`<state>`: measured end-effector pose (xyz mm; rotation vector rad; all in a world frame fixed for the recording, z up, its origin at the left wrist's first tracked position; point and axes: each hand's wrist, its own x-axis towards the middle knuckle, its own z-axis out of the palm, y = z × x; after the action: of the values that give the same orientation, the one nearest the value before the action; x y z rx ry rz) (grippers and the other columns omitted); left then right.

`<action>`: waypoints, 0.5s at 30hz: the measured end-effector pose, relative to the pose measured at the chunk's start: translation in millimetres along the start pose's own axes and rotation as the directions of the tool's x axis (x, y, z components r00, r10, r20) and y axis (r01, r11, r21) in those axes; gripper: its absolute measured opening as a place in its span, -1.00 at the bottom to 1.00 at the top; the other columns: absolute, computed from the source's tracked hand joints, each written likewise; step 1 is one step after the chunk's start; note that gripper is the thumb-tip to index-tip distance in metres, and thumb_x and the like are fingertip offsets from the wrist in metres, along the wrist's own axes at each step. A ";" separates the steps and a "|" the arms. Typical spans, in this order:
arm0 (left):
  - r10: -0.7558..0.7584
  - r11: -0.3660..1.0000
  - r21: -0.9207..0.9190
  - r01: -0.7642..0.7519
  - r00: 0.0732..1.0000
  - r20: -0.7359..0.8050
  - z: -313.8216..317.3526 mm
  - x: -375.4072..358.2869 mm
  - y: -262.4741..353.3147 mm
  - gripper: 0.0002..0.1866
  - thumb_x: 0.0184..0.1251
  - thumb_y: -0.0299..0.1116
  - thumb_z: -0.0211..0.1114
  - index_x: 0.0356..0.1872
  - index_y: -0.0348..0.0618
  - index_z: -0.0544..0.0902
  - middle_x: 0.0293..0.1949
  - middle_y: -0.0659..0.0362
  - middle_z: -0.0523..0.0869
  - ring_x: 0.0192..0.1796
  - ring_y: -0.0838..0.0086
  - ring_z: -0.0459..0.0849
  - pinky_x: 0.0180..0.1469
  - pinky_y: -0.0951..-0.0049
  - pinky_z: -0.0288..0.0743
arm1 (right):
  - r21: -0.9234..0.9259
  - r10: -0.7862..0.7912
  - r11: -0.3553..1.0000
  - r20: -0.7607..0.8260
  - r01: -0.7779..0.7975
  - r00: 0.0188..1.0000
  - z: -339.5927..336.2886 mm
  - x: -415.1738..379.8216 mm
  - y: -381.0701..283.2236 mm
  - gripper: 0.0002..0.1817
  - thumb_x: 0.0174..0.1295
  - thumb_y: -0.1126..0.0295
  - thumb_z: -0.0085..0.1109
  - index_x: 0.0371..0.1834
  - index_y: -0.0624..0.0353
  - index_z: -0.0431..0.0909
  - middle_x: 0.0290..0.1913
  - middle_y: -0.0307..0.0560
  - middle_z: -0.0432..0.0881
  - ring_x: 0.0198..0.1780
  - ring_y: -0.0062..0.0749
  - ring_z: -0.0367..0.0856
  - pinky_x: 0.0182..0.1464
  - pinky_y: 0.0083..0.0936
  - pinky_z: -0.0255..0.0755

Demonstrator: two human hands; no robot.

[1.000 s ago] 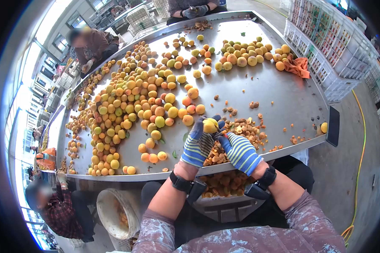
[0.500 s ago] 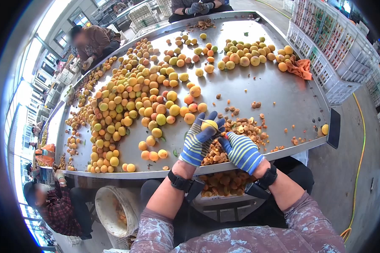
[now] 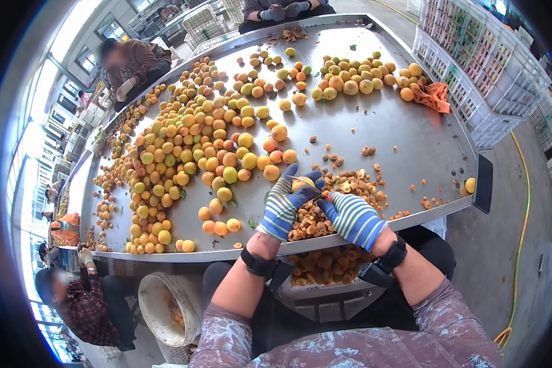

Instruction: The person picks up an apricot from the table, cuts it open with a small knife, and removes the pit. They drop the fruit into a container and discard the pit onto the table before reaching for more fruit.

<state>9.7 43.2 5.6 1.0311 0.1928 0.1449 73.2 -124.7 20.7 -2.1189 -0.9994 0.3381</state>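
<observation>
My left hand (image 3: 283, 205), in a blue and yellow striped glove, is closed around a yellow apricot (image 3: 302, 183) just above the near edge of the steel table (image 3: 411, 141). My right hand (image 3: 351, 219), gloved the same way, grips a small knife (image 3: 321, 194) whose blade is against the fruit. Below both hands lies a heap of brown pits and scraps (image 3: 343, 187). A container of cut apricot halves (image 3: 325, 265) sits under the table edge between my arms.
A large pile of whole apricots (image 3: 190, 147) covers the table's left half, a smaller group (image 3: 356, 76) lies far right by an orange cloth (image 3: 432, 95). Other people sit around the table. White crates (image 3: 490, 67) stand right, a bucket (image 3: 165, 306) below left.
The apricot has turned in my left hand and the fingers have curled further over it. Both hands have stayed at the same spot on the table edge.
</observation>
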 end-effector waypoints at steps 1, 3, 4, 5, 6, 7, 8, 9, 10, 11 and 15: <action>0.047 0.998 -0.049 -0.046 0.999 0.003 2.7 -1.4 -0.7 -0.24 0.30 -0.22 0.33 0.38 -0.33 0.13 0.23 -0.26 0.45 0.28 -0.06 0.46 0.33 0.08 0.39 | -0.001 0.000 1.000 -0.002 0.000 1.000 0.0 -0.1 0.6 -0.65 0.38 0.20 0.01 -0.24 0.34 0.55 -0.49 0.25 0.60 -0.40 0.12 0.61 -0.34 -0.11 0.46; -0.076 0.930 -0.354 0.100 0.994 0.079 -3.5 3.3 -6.4 -0.28 0.32 -0.15 0.29 0.35 -0.33 0.19 0.22 -0.22 0.47 0.27 -0.05 0.48 0.32 0.08 0.39 | 0.006 -0.023 1.000 -0.081 0.024 0.996 -0.8 0.2 0.6 -0.65 0.38 0.18 0.02 -0.24 0.32 0.54 -0.49 0.23 0.60 -0.40 0.12 0.60 -0.35 -0.11 0.46; -0.173 0.753 -0.609 0.249 0.968 0.182 -6.4 5.2 -8.2 -0.31 0.34 -0.08 0.26 0.32 -0.33 0.26 0.21 -0.19 0.49 0.26 -0.03 0.49 0.32 0.08 0.39 | 0.038 0.022 0.999 -0.084 -0.018 0.996 -3.4 -0.6 -2.9 -0.65 0.37 0.18 0.06 -0.26 0.33 0.54 -0.51 0.23 0.58 -0.42 0.10 0.60 -0.39 -0.12 0.43; -0.173 0.752 -0.609 0.250 0.968 0.183 -8.1 5.2 -12.6 -0.31 0.34 -0.08 0.26 0.32 -0.33 0.26 0.21 -0.19 0.49 0.26 -0.03 0.49 0.32 0.08 0.39 | 0.037 0.022 0.999 -0.084 -0.019 0.996 -3.5 -0.9 -5.1 -0.65 0.37 0.18 0.06 -0.26 0.33 0.54 -0.51 0.23 0.58 -0.42 0.10 0.60 -0.39 -0.12 0.43; -0.214 0.793 -0.559 0.243 0.970 0.117 0.3 3.3 -9.7 -0.33 0.36 -0.03 0.22 0.28 -0.35 0.32 0.22 -0.16 0.49 0.24 0.04 0.52 0.27 0.15 0.46 | 0.028 0.020 0.999 -0.096 -0.017 0.995 -2.8 -1.4 -6.8 -0.65 0.37 0.19 0.06 -0.25 0.33 0.53 -0.52 0.22 0.58 -0.43 0.09 0.60 -0.40 -0.13 0.43; -0.249 0.829 -0.505 0.239 0.967 0.048 5.7 1.9 -7.3 -0.34 0.38 0.03 0.18 0.24 -0.37 0.37 0.22 -0.14 0.49 0.22 0.12 0.54 0.21 0.22 0.52 | 0.019 0.017 1.000 -0.109 -0.015 0.994 -2.4 -1.9 -7.6 -0.66 0.37 0.19 0.06 -0.25 0.33 0.53 -0.53 0.21 0.58 -0.45 0.07 0.60 -0.42 -0.15 0.43; -0.257 0.810 -0.532 0.247 0.965 0.057 5.7 1.5 -5.3 -0.38 0.39 -0.02 0.18 0.23 -0.38 0.39 0.19 -0.14 0.52 0.20 0.13 0.56 0.21 0.20 0.52 | 0.020 0.017 1.000 -0.107 -0.015 0.994 -2.3 -2.1 -7.8 -0.66 0.37 0.19 0.06 -0.25 0.33 0.53 -0.53 0.21 0.58 -0.45 0.07 0.60 -0.42 -0.15 0.43; -0.259 0.809 -0.532 0.248 0.964 0.056 0.2 2.0 -5.9 -0.38 0.39 -0.02 0.18 0.23 -0.38 0.39 0.19 -0.14 0.52 0.20 0.13 0.56 0.21 0.20 0.52 | -0.037 0.040 0.998 -0.076 -0.042 0.996 -1.5 -2.5 -7.9 -0.66 0.38 0.18 0.04 -0.22 0.33 0.52 -0.52 0.21 0.59 -0.43 0.08 0.61 -0.39 -0.14 0.45; -0.193 0.888 -0.412 0.203 0.979 0.066 -7.6 3.1 -7.7 -0.42 0.39 -0.08 0.20 0.22 -0.36 0.39 0.19 -0.16 0.52 0.20 0.09 0.56 0.24 0.15 0.49 | -0.096 0.063 0.993 -0.046 -0.068 0.997 -1.0 -2.9 -7.7 -0.66 0.38 0.18 0.03 -0.20 0.32 0.51 -0.52 0.20 0.60 -0.41 0.08 0.62 -0.36 -0.13 0.48; -0.126 0.947 -0.286 0.146 0.988 0.087 -12.1 4.6 -9.7 -0.46 0.38 -0.15 0.22 0.21 -0.35 0.39 0.18 -0.17 0.52 0.20 0.04 0.56 0.28 0.11 0.46 | -0.097 0.063 0.993 -0.045 -0.067 0.997 -1.1 -2.9 -7.2 -0.66 0.38 0.18 0.03 -0.20 0.32 0.51 -0.52 0.20 0.60 -0.41 0.08 0.62 -0.36 -0.13 0.48; -0.023 0.999 0.044 0.028 0.994 -0.106 -1.0 0.3 -8.1 -0.54 0.36 -0.32 0.25 0.19 -0.32 0.40 0.19 -0.18 0.51 0.17 0.05 0.58 0.22 0.13 0.52 | -0.100 0.057 0.993 0.001 -0.056 0.998 2.8 -1.9 -3.1 -0.67 0.38 0.19 0.03 -0.23 0.30 0.50 -0.53 0.19 0.60 -0.42 0.06 0.62 -0.38 -0.14 0.48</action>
<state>10.0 40.0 -2.0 1.0667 0.3061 0.1728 68.9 -123.4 21.0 -2.2410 -0.9784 0.3265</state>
